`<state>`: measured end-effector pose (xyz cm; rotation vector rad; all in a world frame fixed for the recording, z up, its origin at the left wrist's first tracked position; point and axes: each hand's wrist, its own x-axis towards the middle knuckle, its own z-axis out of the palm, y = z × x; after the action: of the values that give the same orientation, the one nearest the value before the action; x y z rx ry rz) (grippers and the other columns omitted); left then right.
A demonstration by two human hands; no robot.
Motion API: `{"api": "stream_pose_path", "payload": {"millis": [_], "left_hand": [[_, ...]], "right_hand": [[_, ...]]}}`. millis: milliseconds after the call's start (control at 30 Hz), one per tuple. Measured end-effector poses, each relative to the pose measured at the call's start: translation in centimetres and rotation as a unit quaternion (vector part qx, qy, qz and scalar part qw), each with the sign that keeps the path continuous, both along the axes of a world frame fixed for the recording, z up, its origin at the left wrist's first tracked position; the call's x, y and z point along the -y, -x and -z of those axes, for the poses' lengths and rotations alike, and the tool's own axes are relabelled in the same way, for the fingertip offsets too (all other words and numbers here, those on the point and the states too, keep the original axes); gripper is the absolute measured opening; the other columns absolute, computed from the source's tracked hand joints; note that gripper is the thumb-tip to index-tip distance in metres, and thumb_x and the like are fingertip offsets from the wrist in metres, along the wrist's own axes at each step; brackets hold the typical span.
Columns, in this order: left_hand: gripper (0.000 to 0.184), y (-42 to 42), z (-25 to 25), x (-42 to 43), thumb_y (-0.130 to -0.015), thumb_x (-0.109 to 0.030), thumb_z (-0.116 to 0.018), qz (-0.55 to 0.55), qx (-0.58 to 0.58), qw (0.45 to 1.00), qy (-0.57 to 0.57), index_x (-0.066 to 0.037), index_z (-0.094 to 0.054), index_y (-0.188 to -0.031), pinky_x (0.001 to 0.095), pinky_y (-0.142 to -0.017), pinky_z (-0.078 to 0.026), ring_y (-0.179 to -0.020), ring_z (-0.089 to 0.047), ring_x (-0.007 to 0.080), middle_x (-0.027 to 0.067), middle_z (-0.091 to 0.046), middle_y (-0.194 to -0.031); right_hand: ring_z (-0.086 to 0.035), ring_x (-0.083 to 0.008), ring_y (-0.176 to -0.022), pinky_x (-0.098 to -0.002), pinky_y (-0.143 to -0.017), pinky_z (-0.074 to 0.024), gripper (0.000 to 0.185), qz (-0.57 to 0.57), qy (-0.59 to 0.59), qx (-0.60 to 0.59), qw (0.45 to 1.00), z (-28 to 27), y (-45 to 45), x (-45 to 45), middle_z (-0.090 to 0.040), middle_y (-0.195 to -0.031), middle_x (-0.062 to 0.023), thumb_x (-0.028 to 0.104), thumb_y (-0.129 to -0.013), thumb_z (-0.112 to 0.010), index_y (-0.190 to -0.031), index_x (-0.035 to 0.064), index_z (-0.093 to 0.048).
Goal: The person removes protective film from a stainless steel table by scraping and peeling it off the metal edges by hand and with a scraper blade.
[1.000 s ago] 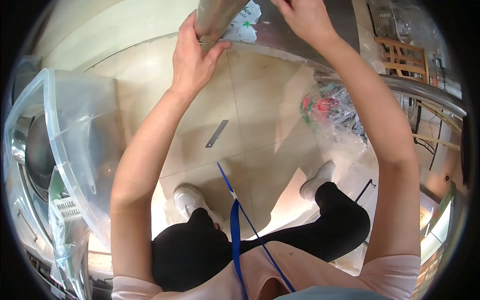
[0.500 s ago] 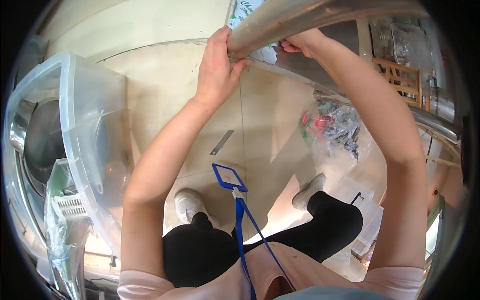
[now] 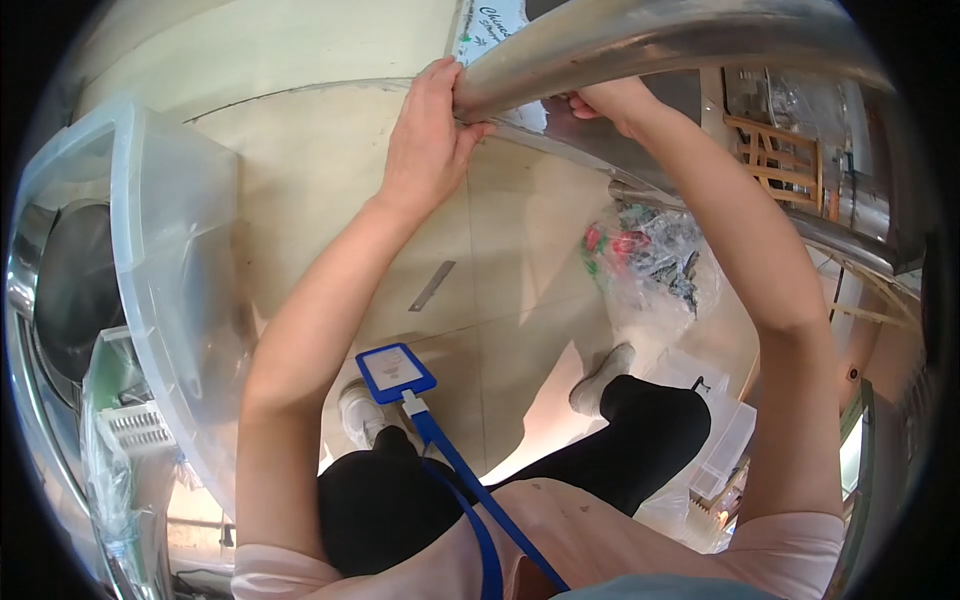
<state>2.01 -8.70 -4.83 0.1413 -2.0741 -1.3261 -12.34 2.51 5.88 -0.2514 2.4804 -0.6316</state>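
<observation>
My left hand [image 3: 432, 135] is at the top centre, gripping the end of a thick metal tube [image 3: 600, 55] and the edge beside it. Right of it, my right hand [image 3: 610, 103] has curled fingers under the tube, near a dark flat metal surface [image 3: 650, 150]. Whatever those fingers hold is too small or hidden to name. A torn pale blue label with printed letters [image 3: 487, 25] lies on the dark surface beside the tube. The tube hides part of the label and of the surface.
A thin metal blade [image 3: 431, 286] lies on the tiled floor. A clear plastic bin [image 3: 130, 220] stands at left. At right are a plastic bag with red and green print [image 3: 640, 250], a wooden rack [image 3: 775, 160] and a clear box [image 3: 725, 440]. A blue-framed badge [image 3: 396, 372] hangs below.
The tube now extends across the top right, over my right hand. My left hand has moved right with the tube's end. The badge has swung into view and then left.
</observation>
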Motion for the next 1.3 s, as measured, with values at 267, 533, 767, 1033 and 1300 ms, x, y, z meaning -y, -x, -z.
{"api": "stream_pose_path", "payload": {"millis": [267,533,767,1033,1300], "left_hand": [[0.059,0.0,-0.1,0.0,-0.066,-0.005,-0.068,0.012,0.015,1.0,0.001,0.002,-0.035,-0.114,0.0377,-0.084,-0.04,-0.103,-0.044,0.034,0.0184,-0.04,-0.119],[0.059,-0.4,-0.5,-0.1,-0.067,-0.004,-0.067,0.028,0.057,0.998,-0.018,-0.001,-0.034,-0.116,0.0355,-0.082,-0.041,-0.101,-0.045,0.0321,0.0167,-0.041,-0.118],[0.058,-0.2,-0.4,0.0,-0.07,-0.005,-0.066,0.039,0.051,0.997,0.037,-0.001,-0.032,-0.117,0.0351,-0.079,-0.041,-0.099,-0.046,0.0306,0.0163,-0.04,-0.117],[0.053,-0.4,-0.9,0.0,-0.071,-0.006,-0.066,0.027,0.115,0.993,0.019,0.001,-0.035,-0.113,0.0343,-0.078,-0.04,-0.096,-0.045,0.03,0.0166,-0.041,-0.113],[0.036,-3.3,-3.2,-4.8,-0.068,0.0,-0.063,-0.009,-0.135,0.978,0.156,0.001,-0.047,-0.101,0.0331,-0.078,-0.04,-0.091,-0.046,0.0288,0.0167,-0.049,-0.1]], "right_hand": [[-0.054,-0.0128,-0.056,-0.0252,-0.053,-0.0452,0.024,-0.19,-0.014,-0.134,0.972,1.7,1.1,-0.8,-0.059,-0.066,-0.0068,0.025,-0.075,-0.061,-0.071,0.0016,-0.059],[-0.057,-0.02,-0.073,-0.0304,-0.068,-0.0468,0.027,-0.048,-0.013,-0.136,0.989,1.1,0.0,-0.8,-0.059,-0.077,-0.0116,0.024,-0.079,-0.053,-0.084,-0.0019,-0.059],[-0.061,-0.0311,-0.069,-0.0379,-0.065,-0.0465,0.02,-0.106,0.006,-0.167,0.98,1.0,0.1,1.2,-0.06,-0.067,-0.0188,0.021,-0.068,-0.064,-0.063,0.0019,-0.062],[-0.061,-0.0285,-0.064,-0.0362,-0.064,-0.0476,0.017,-0.094,0.123,-0.174,0.972,1.7,0.2,-0.6,-0.062,-0.066,-0.016,0.019,-0.07,-0.061,-0.069,0.0024,-0.064],[-0.062,-0.0294,-0.073,-0.0357,-0.065,-0.048,0.019,-0.116,-0.019,-0.152,0.981,-0.6,-1.0,-1.0,-0.063,-0.076,-0.0185,0.016,-0.068,-0.063,-0.072,-0.0023,-0.064]]}}
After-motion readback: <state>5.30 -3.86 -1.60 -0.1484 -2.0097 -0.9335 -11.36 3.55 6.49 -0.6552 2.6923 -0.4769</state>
